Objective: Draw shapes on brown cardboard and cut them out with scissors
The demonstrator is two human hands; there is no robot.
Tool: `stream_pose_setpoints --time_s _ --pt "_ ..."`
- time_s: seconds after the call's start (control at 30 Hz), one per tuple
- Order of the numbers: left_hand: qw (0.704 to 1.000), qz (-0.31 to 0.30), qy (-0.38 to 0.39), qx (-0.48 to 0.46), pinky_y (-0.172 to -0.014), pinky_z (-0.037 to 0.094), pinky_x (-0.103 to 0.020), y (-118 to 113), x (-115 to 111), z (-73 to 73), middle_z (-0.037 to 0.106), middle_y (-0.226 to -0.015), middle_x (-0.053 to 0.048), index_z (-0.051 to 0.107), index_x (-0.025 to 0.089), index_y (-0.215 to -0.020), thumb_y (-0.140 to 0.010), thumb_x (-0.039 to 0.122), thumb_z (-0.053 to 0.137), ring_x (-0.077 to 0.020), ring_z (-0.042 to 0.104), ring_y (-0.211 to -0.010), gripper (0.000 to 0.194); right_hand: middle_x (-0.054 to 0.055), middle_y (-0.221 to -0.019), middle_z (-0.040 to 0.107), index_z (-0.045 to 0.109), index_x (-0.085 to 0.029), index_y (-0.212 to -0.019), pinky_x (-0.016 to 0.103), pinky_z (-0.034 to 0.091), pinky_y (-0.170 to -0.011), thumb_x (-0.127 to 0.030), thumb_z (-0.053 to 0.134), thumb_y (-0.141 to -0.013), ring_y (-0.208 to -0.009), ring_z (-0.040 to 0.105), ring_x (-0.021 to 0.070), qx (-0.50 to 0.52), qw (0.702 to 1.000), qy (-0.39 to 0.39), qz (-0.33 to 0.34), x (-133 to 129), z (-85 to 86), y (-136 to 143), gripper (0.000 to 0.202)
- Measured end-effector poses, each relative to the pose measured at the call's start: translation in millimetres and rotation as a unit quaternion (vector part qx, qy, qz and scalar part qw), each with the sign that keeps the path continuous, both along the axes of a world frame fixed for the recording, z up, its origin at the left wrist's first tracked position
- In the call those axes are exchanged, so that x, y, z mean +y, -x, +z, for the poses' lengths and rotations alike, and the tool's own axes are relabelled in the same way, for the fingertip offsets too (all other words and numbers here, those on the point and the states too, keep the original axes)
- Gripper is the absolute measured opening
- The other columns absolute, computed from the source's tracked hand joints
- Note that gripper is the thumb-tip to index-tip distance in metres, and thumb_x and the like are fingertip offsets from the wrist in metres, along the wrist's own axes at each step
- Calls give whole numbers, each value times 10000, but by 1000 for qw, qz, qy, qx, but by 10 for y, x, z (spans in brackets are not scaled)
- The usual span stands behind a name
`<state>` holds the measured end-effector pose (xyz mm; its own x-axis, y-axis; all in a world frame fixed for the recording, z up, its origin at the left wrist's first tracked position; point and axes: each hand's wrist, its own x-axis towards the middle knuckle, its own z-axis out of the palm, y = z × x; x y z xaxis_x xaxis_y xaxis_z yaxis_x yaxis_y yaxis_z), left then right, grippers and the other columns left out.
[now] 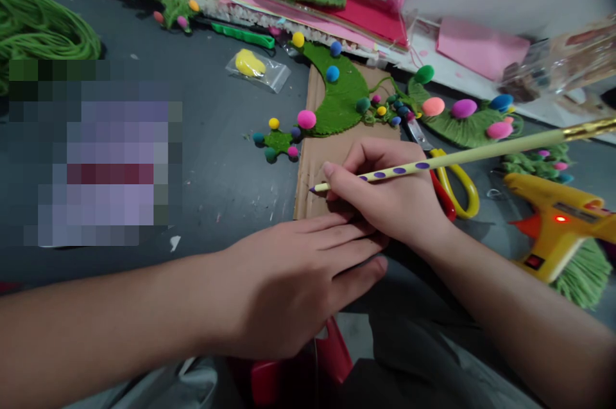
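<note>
My right hand grips a pale green pencil with purple spots, its tip touching or just above a piece of brown cardboard. My left hand lies flat over the cardboard's near end, fingers stretched out to the right beneath the right hand. On the cardboard's far part rests a green crescent with coloured pom-poms along it. A small green star with pom-poms on its points lies just left of the cardboard.
Scissors with yellow and red handles lie right of my right hand, near a yellow glue gun with its light on. Green yarn is at far left. A small bag and a green cutter lie behind.
</note>
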<state>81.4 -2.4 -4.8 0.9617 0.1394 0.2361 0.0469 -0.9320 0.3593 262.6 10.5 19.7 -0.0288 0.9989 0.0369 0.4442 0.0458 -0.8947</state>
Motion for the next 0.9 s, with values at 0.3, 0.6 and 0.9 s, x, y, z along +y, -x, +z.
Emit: stream_pose_setpoints --time_s 0.3,0.6,0.9 --pt "1000 0 -6 8 -1306 230 -420 12 4 14 487 -1575 -129 489 93 -1494 -943 225 491 -277 381 -1508 566 3 -589 694 581 -225 -636 252 518 -462 -293 753 -848 -516 669 157 4 1000 13 16 11 9 -6 281" --pt "1000 3 -7 -2 -1300 240 -407 -2 3 -2 513 -1546 -133 510 90 -1479 -956 220 486 -275 414 -1484 539 5 -601 708 600 -217 -643 245 533 -479 -281 788 -817 -539 692 162 8 999 19 27 5 24 -23 264" --pt "999 1 -33 10 -1306 203 -416 -5 -2 12 537 -1517 -122 506 103 -1489 -968 232 462 -276 428 -1470 538 -7 -585 708 573 -225 -628 244 549 -474 -223 756 -825 -527 714 171 23 999 27 27 -43 42 -46 269"
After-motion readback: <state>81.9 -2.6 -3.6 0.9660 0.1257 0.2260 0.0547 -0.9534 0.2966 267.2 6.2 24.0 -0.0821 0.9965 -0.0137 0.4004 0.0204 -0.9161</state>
